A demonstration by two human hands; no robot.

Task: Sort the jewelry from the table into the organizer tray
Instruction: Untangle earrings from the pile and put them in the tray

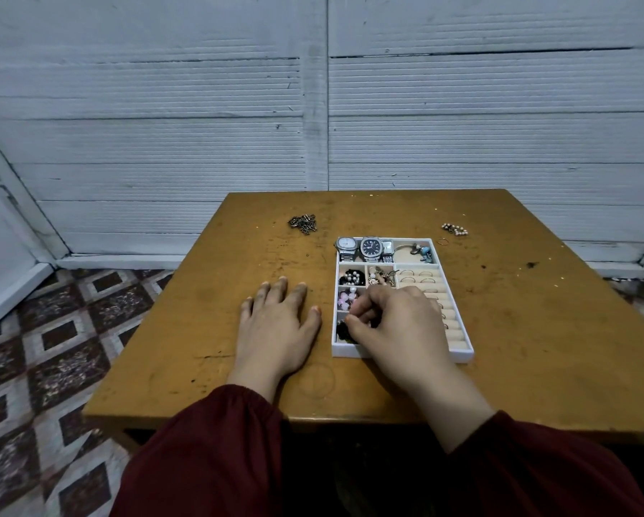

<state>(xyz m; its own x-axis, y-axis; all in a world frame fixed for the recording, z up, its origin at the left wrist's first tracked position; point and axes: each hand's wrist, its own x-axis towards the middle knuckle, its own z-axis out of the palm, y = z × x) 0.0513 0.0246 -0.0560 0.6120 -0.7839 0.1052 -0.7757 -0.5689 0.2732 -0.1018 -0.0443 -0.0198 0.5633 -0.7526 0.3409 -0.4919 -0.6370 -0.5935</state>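
A white organizer tray sits on the wooden table. Its back row holds two watches and a bracelet with blue charms. Small left compartments hold dark and pearl beads, pink pieces and gold pieces. Ring rolls fill the right side. My right hand hovers over the tray's front left compartments, fingertips pinched together over dark pieces; whether they hold something is hidden. My left hand lies flat on the table, left of the tray. Loose on the table: a dark chain, a pearl piece, a thin ring.
The table stands against a white panelled wall. A patterned tiled floor lies to the left. Dark red sleeves cover both forearms near the table's front edge.
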